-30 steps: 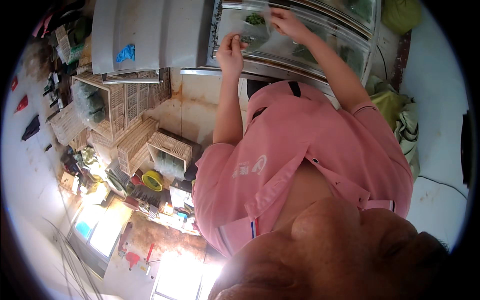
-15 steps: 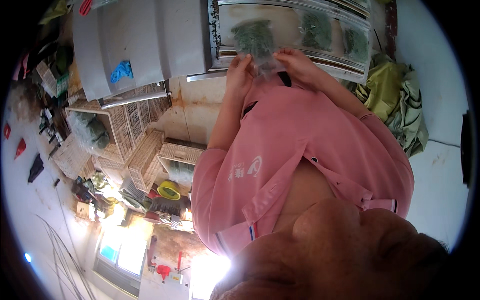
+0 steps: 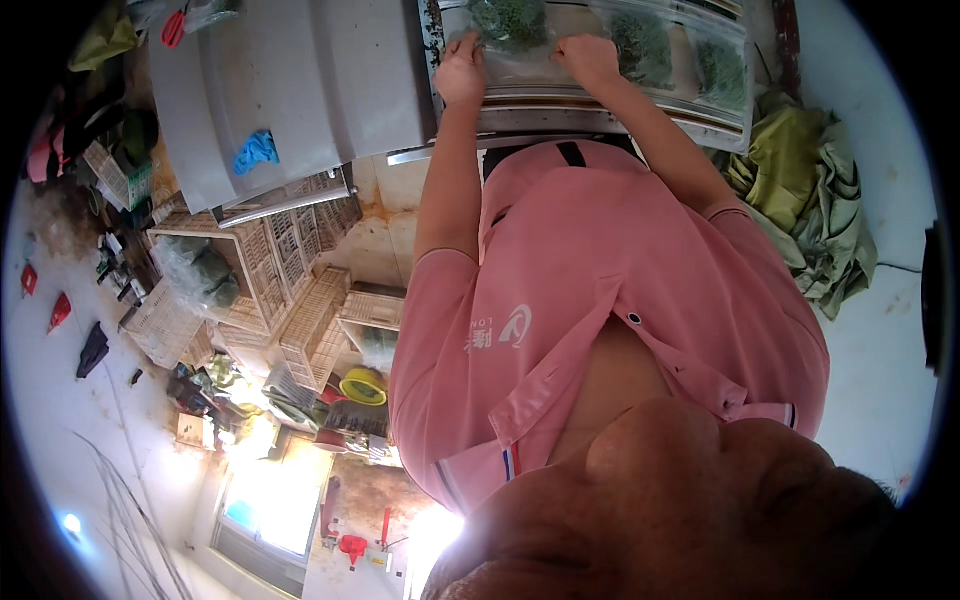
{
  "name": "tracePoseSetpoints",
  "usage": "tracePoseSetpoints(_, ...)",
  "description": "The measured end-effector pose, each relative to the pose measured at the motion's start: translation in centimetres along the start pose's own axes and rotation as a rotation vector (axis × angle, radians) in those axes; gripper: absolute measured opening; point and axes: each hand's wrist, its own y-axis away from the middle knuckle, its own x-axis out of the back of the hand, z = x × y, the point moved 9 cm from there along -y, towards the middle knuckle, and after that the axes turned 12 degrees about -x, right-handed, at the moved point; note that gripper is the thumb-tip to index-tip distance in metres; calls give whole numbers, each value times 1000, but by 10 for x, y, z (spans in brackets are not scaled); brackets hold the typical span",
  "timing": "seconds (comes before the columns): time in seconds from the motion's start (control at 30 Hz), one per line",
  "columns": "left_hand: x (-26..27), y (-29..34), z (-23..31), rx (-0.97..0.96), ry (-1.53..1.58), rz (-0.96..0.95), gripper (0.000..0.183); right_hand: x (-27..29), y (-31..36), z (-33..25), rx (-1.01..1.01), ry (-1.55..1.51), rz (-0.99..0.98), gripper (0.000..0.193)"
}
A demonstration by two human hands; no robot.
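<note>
A clear plastic bag of green leafy stuff [image 3: 508,22] lies on the metal-framed bed of a machine [image 3: 600,122] at the top of the view. My left hand [image 3: 462,72] has its fingers closed at the bag's left edge. At the right edge of the same bag, my right hand [image 3: 590,60] pinches with bent fingers. The bag's flat, unfilled end spreads between both hands, toward me. To the right, a second filled bag [image 3: 642,48] and a third filled bag [image 3: 722,72] lie in a row on the bed.
Left of the bed is a grey metal lid [image 3: 300,90] bearing a blue crumpled glove [image 3: 257,151] and red-handled scissors [image 3: 173,29]. Stacked plastic crates [image 3: 318,320] stand lower left. Green cloth [image 3: 790,180] hangs at the right.
Both hands have moved away from my body and farther apart. The bag, held up near my waist before, now lies flat on the machine bed.
</note>
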Motion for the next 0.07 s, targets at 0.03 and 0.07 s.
tracePoseSetpoints(0.03,-6,1,-4,17,0,-27,37,-4,2,-1,-47,44,-107,29)
tracePoseSetpoints(0.07,-11,2,-10,33,0,-54,38,-7,4,0,-93,88,-215,31)
